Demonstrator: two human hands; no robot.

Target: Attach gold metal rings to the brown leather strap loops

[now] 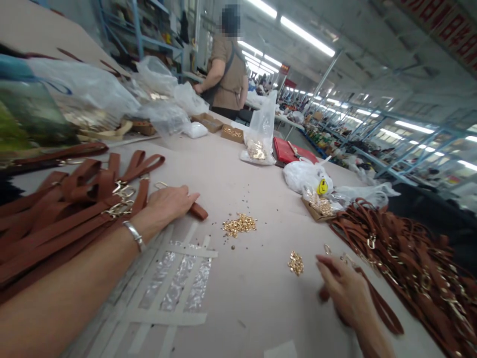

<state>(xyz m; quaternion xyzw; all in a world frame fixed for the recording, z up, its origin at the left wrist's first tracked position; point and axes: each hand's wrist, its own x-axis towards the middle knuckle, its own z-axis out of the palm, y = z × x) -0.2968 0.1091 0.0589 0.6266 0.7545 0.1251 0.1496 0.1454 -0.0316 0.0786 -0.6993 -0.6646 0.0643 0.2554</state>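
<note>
My left hand [173,203] rests over a brown leather strap [198,211], its fingers pressed together round the strap, whose end sticks out on the right. Beside its wrist lies a pile of brown straps with metal clasps [78,214]. At the lower right, my right hand [341,283] is closed on another brown strap; a loop [383,308] trails past the wrist, and a gold clasp [327,248] shows near the fingertips. A small heap of gold pieces [295,263] is left of the right hand. A larger heap of gold fittings [239,224] sits mid-table.
Taped clear strips [182,281] lie on the table at front left. A big pile of straps [413,263] fills the right side. Plastic bags [307,175], a red pouch [292,150] and a small box [232,133] stand farther back. A person [227,74] stands beyond the table.
</note>
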